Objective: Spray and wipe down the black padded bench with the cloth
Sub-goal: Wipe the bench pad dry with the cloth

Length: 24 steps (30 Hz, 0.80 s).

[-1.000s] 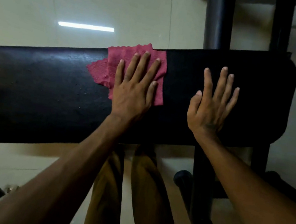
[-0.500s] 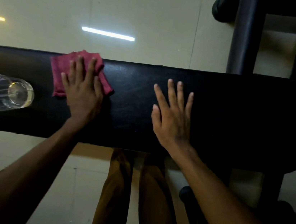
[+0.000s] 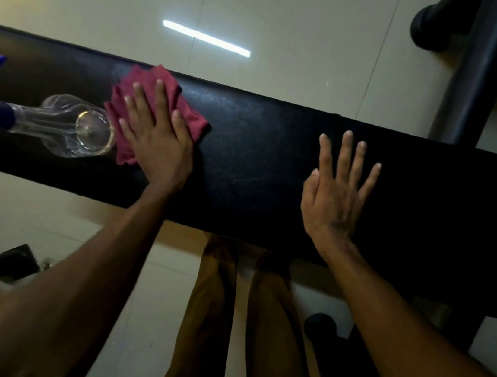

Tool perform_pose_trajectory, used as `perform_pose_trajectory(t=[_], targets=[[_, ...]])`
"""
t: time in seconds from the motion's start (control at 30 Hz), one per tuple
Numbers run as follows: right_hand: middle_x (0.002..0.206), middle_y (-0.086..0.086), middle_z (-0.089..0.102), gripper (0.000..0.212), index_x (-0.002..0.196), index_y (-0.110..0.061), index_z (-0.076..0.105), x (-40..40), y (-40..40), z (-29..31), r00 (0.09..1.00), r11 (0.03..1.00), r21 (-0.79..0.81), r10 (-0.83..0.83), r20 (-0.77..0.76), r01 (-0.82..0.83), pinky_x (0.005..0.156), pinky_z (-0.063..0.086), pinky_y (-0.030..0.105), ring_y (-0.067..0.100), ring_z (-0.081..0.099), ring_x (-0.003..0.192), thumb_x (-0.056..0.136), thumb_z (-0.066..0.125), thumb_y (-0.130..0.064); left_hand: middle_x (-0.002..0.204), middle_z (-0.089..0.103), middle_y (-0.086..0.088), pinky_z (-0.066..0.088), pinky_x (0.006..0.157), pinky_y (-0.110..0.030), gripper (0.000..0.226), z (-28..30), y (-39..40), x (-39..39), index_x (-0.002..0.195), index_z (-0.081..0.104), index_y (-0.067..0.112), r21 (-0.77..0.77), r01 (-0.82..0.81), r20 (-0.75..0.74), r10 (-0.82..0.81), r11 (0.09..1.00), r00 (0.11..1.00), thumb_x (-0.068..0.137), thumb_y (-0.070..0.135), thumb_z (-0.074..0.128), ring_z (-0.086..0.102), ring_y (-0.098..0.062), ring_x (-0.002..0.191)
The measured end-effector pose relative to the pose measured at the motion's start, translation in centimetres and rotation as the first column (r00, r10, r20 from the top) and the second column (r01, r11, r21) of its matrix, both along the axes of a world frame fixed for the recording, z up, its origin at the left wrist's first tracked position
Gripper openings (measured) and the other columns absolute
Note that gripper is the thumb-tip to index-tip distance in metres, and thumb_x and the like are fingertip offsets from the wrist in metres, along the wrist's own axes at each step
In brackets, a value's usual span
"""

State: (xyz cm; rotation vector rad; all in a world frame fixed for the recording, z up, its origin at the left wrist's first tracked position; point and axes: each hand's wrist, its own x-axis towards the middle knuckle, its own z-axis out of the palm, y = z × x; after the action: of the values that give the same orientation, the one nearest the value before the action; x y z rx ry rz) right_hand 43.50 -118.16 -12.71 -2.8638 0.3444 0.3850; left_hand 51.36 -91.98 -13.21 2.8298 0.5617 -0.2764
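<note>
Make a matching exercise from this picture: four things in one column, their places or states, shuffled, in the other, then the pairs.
1. dark red crumpled cloth
2. clear plastic spray bottle
3. right hand
4. black padded bench

A. lying on its side
B. flat on bare padding
C. under the left hand
D. bearing everything else

Pairs: 1-C, 2-A, 3-B, 4-D
</note>
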Motion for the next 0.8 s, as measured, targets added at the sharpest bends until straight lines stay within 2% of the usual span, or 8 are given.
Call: perform_pose_trajectory(t=[0.1, 0.27, 0.43, 0.5, 0.6, 0.63, 0.7, 0.8], targets=[[0.168, 0.007, 0.006, 0.060, 0.159, -0.030, 0.016, -0.1, -0.1, 0.0, 1.000, 1.000, 0.000, -0.002, -0.005, 0.002, 0.121, 0.000, 0.061, 0.030, 0.001, 0.154, 0.100, 0.027, -0.035, 0.168, 0.009, -0.012, 0.005, 0.124, -0.055, 0.057, 0.1, -3.2, -4.2, 0.161, 0.017, 0.025, -0.015, 0.011, 0.003, -0.011, 1.000, 1.000, 0.106, 0.040, 0.024, 0.006, -0.033, 0.155], [0.168, 0.007, 0.007, 0.062, 0.159, -0.030, 0.016, -0.1, 0.1, -0.5, 0.999, 0.999, -0.034, -0.012, 0.034, 0.013, 0.121, 0.001, 0.061, 0.030, 0.003, 0.154, 0.099, 0.031, -0.032, 0.168, 0.010, -0.014, 0.000, 0.124, -0.055, 0.057, 0.3, -5.5, -9.7, 0.160, 0.018, 0.023, -0.057, 0.262, 0.015, -0.262, 0.963, 0.965, 0.106, 0.038, 0.027, 0.006, -0.033, 0.155], [0.168, 0.007, 0.005, 0.062, 0.159, -0.029, 0.013, -0.2, 0.3, -0.4, 0.999, 0.999, -0.045, -0.014, 0.050, 0.016, 0.121, 0.002, 0.061, 0.030, 0.002, 0.154, 0.100, 0.031, -0.031, 0.168, 0.012, -0.011, 0.002, 0.126, -0.050, 0.057, 0.3, -1.7, -9.6, 0.160, 0.022, 0.024, -0.050, 0.512, 0.026, -0.512, 0.857, 0.859, 0.106, 0.041, 0.029, 0.006, -0.027, 0.156], [0.168, 0.007, 0.006, 0.061, 0.159, -0.029, 0.013, -0.2, 0.3, -0.4, 0.999, 0.999, -0.045, -0.016, 0.051, 0.018, 0.121, 0.002, 0.061, 0.030, 0.002, 0.154, 0.100, 0.031, -0.031, 0.168, 0.012, -0.010, 0.003, 0.126, -0.050, 0.057, 0.1, -0.6, -8.8, 0.160, 0.021, 0.023, -0.053, 0.476, 0.043, -0.474, 0.878, 0.879, 0.106, 0.040, 0.030, 0.007, -0.026, 0.156], [0.168, 0.007, 0.007, 0.062, 0.159, -0.029, 0.015, -0.3, 0.4, -0.6, 0.998, 0.998, -0.064, -0.018, 0.065, 0.022, 0.122, 0.002, 0.060, 0.029, 0.004, 0.154, 0.100, 0.035, -0.030, 0.168, 0.012, -0.013, 0.004, 0.125, -0.054, 0.058, 0.0, -3.4, -8.0, 0.160, 0.017, 0.020, -0.018, 0.221, 0.036, -0.220, 0.975, 0.975, 0.105, 0.037, 0.027, 0.007, -0.030, 0.156], [0.168, 0.007, 0.008, 0.062, 0.159, -0.029, 0.016, -0.2, 0.4, -0.7, 0.998, 0.998, -0.063, -0.019, 0.066, 0.023, 0.122, 0.002, 0.059, 0.029, 0.004, 0.154, 0.100, 0.036, -0.030, 0.168, 0.011, -0.014, 0.004, 0.125, -0.055, 0.059, 0.1, -5.1, -8.3, 0.160, 0.017, 0.019, -0.016, 0.214, 0.026, -0.214, 0.977, 0.976, 0.105, 0.037, 0.027, 0.007, -0.031, 0.155], [0.168, 0.007, 0.008, 0.062, 0.159, -0.030, 0.016, -0.2, 0.1, -0.6, 0.998, 0.998, -0.054, -0.007, 0.060, 0.011, 0.122, 0.002, 0.059, 0.029, 0.004, 0.154, 0.100, 0.036, -0.031, 0.168, 0.009, -0.014, 0.006, 0.124, -0.056, 0.059, 0.3, -8.2, -9.9, 0.161, 0.017, 0.019, -0.058, 0.424, 0.018, -0.424, 0.904, 0.906, 0.105, 0.037, 0.027, 0.006, -0.032, 0.155], [0.168, 0.006, 0.008, 0.058, 0.159, -0.031, 0.015, -0.4, -1.3, -0.4, 0.997, 0.997, -0.033, 0.066, 0.049, -0.065, 0.123, 0.003, 0.057, 0.028, 0.005, 0.155, 0.103, 0.030, -0.036, 0.167, 0.016, -0.011, 0.013, 0.124, -0.054, 0.055, -0.2, -8.9, -11.5, 0.160, 0.024, 0.021, -0.061, 0.701, 0.048, -0.699, 0.710, 0.713, 0.107, 0.038, 0.021, 0.012, -0.027, 0.155]])
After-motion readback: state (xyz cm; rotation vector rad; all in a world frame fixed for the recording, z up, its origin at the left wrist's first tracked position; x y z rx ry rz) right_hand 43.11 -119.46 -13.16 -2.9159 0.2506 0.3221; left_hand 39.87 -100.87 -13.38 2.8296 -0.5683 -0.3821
